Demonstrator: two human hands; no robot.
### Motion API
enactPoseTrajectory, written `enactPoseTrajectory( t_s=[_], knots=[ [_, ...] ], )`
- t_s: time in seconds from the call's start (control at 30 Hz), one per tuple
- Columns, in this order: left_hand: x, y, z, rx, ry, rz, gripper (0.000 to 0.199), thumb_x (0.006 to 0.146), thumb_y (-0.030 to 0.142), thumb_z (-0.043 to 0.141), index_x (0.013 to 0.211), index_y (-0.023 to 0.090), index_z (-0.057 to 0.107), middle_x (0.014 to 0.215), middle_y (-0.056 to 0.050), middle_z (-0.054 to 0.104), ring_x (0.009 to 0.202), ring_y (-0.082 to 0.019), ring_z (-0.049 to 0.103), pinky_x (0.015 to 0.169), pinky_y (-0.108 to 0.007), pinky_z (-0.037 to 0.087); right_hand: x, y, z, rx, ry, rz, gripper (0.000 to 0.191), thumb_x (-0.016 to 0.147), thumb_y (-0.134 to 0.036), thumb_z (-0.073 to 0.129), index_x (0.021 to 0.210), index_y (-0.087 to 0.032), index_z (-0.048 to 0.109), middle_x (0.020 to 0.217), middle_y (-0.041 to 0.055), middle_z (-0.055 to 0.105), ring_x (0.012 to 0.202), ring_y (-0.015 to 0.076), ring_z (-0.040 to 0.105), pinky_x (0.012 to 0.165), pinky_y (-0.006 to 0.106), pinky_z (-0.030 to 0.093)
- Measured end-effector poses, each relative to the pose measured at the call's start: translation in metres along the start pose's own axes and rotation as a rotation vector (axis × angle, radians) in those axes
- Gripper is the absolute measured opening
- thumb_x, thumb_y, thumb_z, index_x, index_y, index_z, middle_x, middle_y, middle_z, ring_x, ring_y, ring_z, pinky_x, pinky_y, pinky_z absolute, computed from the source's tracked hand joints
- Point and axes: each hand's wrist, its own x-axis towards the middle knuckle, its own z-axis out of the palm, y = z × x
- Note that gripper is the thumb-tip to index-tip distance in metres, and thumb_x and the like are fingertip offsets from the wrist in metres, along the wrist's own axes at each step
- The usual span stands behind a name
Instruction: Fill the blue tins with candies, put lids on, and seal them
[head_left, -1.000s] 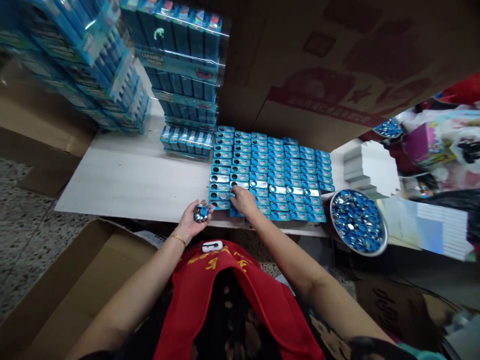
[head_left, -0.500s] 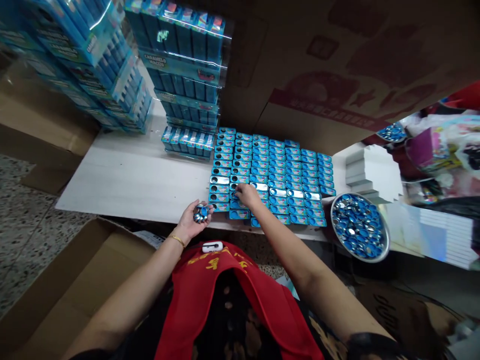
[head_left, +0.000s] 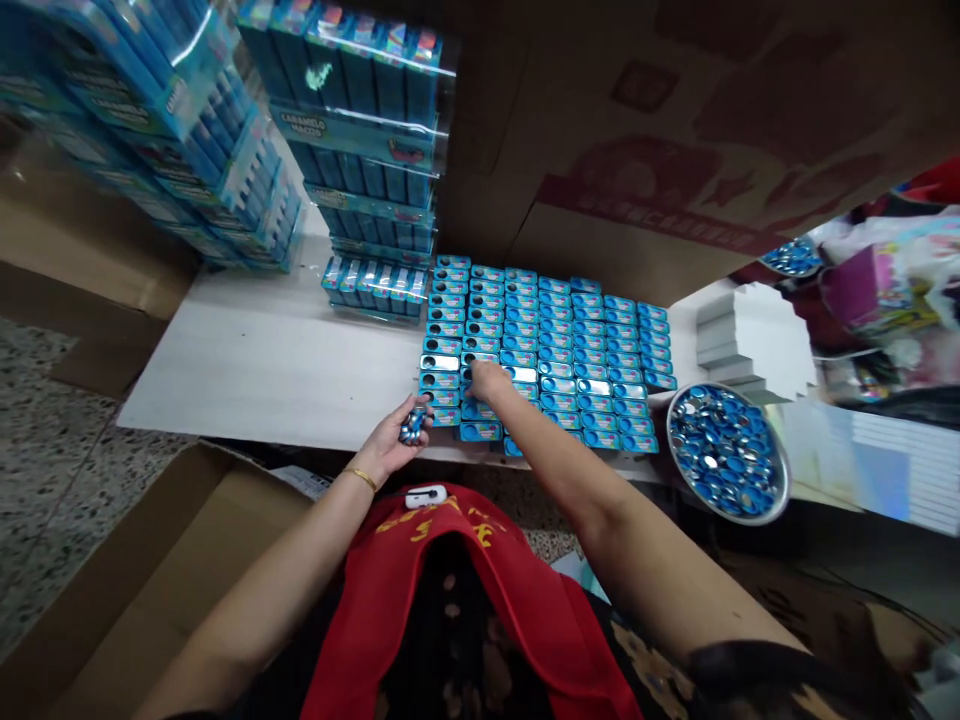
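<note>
A clutch of small blue-and-silver discs (head_left: pixel 413 426) is held in the cupped left hand (head_left: pixel 391 438), fingers curled loosely round them, at the near edge of the white bench (head_left: pixel 262 365); the right hand (head_left: pixel 489 381) is lowered onto the second column from the left of blue slim boxes (head_left: pixel 556 342), its fingers bunched together, though whether a disc is pinched there cannot be told; the boxes are laid in close columns, dark round openings being seen in the leftmost ones and blue rounds in those farther right; more discs are heaped in a metal bowl (head_left: pixel 784 486) beside the right end of the columns; behind the boxes a large printed carton (head_left: pixel 600 238) is stood.
</note>
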Motion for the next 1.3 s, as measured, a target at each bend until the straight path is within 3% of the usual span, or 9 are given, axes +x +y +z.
enactPoseTrajectory(
  t_s=[0.13,0.23,0.3,0.47,0.6,0.8,1.0,1.17,1.3],
  knots=[
    [0.006,0.000,0.004,0.039,0.012,-0.033,0.020,0.080,0.029,0.056,0.093,0.014,0.058,0.072,-0.004,0.058,0.056,-0.010,0.055,0.039,-0.016,0.036,-0.028,0.001,0.009,0.324,0.180,-0.362,0.032,0.075,-0.031,0.063,0.105,-0.021,0.060,0.096,0.0048,0.063,0.086,0.0162,0.057,0.073,0.025,0.042],
    [0.013,-0.003,0.011,0.034,0.070,-0.062,0.017,0.080,0.031,0.056,0.084,0.014,0.056,0.064,-0.002,0.056,0.052,-0.010,0.054,0.036,-0.015,0.033,-0.040,-0.005,0.013,0.523,0.111,-0.674,0.026,0.073,-0.028,0.066,0.097,-0.020,0.065,0.091,0.0024,0.061,0.076,0.0113,0.055,0.070,0.022,0.041],
    [0.017,-0.006,0.016,0.034,0.102,-0.086,0.016,0.079,0.031,0.057,0.079,0.015,0.053,0.061,-0.001,0.055,0.050,-0.010,0.054,0.036,-0.015,0.033,-0.043,-0.009,0.014,0.545,0.088,-0.716,0.018,0.072,-0.023,0.065,0.090,-0.018,0.068,0.083,0.0018,0.060,0.071,0.0105,0.053,0.069,0.022,0.041],
    [0.027,-0.010,0.026,0.035,0.062,-0.110,0.016,0.077,0.030,0.060,0.078,0.016,0.053,0.057,0.000,0.053,0.049,-0.011,0.055,0.034,-0.015,0.032,-0.046,-0.010,0.016,0.537,0.256,-0.629,0.017,0.075,-0.014,0.057,0.088,-0.018,0.067,0.080,0.0015,0.059,0.074,0.0116,0.052,0.069,0.022,0.039],
    [0.033,-0.007,0.033,-0.006,0.003,-0.157,0.015,0.079,0.029,0.057,0.080,0.014,0.055,0.066,-0.003,0.057,0.052,-0.010,0.055,0.036,-0.015,0.035,-0.039,-0.002,0.011,0.641,0.407,-0.406,0.016,0.080,-0.017,0.050,0.087,-0.017,0.065,0.083,0.0017,0.062,0.078,0.0124,0.055,0.072,0.022,0.040],
    [0.031,0.004,0.032,0.016,0.057,-0.080,0.011,0.079,0.022,0.056,0.087,0.014,0.057,0.068,-0.003,0.056,0.052,-0.008,0.053,0.038,-0.015,0.038,0.002,0.021,-0.004,0.345,0.328,-0.014,0.016,0.077,-0.024,0.055,0.091,-0.018,0.062,0.087,0.0052,0.066,0.086,0.0182,0.059,0.072,0.025,0.041],
    [0.027,0.016,0.021,-0.004,0.156,-0.003,0.011,0.072,0.013,0.061,0.082,0.015,0.056,0.065,0.001,0.053,0.052,-0.009,0.054,0.037,-0.015,0.037,0.032,0.003,-0.009,0.052,0.057,0.013,0.041,0.068,-0.025,0.066,0.107,-0.016,0.055,0.105,0.0136,0.062,0.096,0.0254,0.058,0.072,0.029,0.044],
    [0.026,0.018,0.020,-0.014,0.167,0.051,0.012,0.070,0.012,0.063,0.078,0.015,0.055,0.064,0.002,0.054,0.054,-0.009,0.055,0.038,-0.015,0.038,0.043,-0.002,-0.013,0.026,0.030,0.018,0.051,0.063,-0.025,0.071,0.110,-0.015,0.055,0.108,0.0160,0.060,0.100,0.0286,0.056,0.075,0.033,0.045],
    [0.027,0.013,0.024,0.012,0.213,0.082,0.012,0.069,0.012,0.063,0.077,0.015,0.055,0.065,0.002,0.056,0.054,-0.009,0.057,0.039,-0.016,0.039,0.024,0.005,-0.013,0.064,0.102,-0.095,0.044,0.070,-0.025,0.067,0.111,-0.016,0.055,0.103,0.0143,0.061,0.097,0.0268,0.057,0.077,0.034,0.044]
  ],
)
